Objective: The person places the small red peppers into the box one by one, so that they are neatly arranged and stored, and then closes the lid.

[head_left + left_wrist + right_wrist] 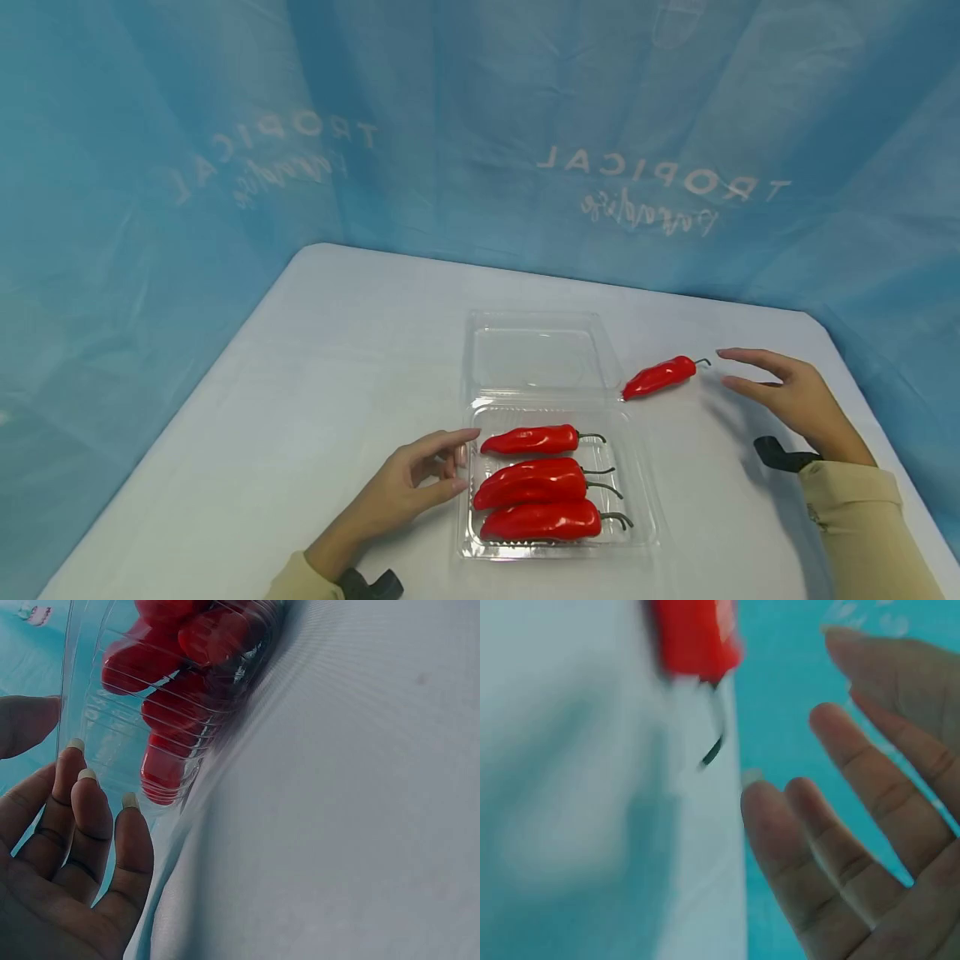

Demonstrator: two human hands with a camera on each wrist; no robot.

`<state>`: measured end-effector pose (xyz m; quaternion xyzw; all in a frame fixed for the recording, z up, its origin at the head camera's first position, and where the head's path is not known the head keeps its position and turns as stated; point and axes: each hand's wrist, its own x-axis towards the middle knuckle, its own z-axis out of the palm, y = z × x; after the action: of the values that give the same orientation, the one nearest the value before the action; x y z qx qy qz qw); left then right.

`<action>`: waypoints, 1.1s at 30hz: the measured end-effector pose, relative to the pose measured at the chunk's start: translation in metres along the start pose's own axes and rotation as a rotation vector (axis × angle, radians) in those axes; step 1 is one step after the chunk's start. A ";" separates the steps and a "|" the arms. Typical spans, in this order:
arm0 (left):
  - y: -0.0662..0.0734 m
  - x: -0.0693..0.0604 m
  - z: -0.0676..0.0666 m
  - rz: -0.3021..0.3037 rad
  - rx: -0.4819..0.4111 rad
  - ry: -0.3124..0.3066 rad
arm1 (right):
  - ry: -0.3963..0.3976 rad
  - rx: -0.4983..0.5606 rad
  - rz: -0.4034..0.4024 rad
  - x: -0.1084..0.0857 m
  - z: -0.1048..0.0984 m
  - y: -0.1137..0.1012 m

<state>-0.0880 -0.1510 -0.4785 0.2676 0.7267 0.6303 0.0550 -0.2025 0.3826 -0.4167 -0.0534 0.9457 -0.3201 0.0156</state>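
Note:
A clear plastic clamshell box (633,542) lies with its lid (534,354) folded back, and several red chili peppers (528,483) with green stems lie in its base. My left hand (408,487) is at the box's left side, its fingers loosely bent and tips at the rim. In the left wrist view the fingers (135,847) show beside the clear wall, not wrapped round it. Another red chili pepper (660,377) lies on the table right of the lid. My right hand (798,400) hovers just right of its stem, thumb and fingers apart, holding nothing.
A white-covered table (337,358) carries the box and peppers. Blue curtains (465,150) with mirrored white lettering hang behind and along the sides. A dark strap with a camera mount (783,457) is on the right wrist.

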 end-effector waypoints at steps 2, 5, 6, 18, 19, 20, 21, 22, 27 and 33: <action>-0.001 -0.001 0.000 -0.008 0.001 -0.008 | -0.034 0.020 0.013 0.007 0.002 0.007; -0.001 -0.002 -0.001 -0.013 0.001 -0.008 | -0.087 0.098 -0.014 0.019 0.007 0.009; -0.001 -0.003 -0.001 -0.012 -0.001 -0.007 | -0.112 0.130 -0.023 0.024 0.009 0.010; 0.003 -0.008 -0.001 0.014 -0.012 -0.017 | -0.166 0.188 -0.046 0.025 0.036 0.016; 0.004 -0.009 -0.002 0.014 -0.013 -0.015 | -0.150 0.187 -0.043 0.024 0.040 0.016; 0.005 -0.011 -0.003 0.009 -0.012 -0.014 | -0.137 0.184 -0.043 0.023 0.043 0.016; 0.006 -0.012 -0.004 0.005 -0.012 -0.013 | -0.126 0.180 -0.041 0.023 0.046 0.016; 0.007 -0.014 -0.005 0.006 -0.015 -0.014 | -0.117 0.181 -0.037 0.023 0.048 0.015; 0.010 -0.020 -0.009 0.020 -0.018 -0.004 | -0.111 0.167 -0.044 0.026 0.053 0.013; 0.014 -0.022 -0.015 0.022 0.006 0.006 | -0.069 0.179 -0.012 0.031 0.054 0.009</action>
<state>-0.0713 -0.1731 -0.4680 0.2738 0.7258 0.6295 0.0450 -0.2304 0.3533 -0.4650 -0.0684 0.9118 -0.4016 0.0508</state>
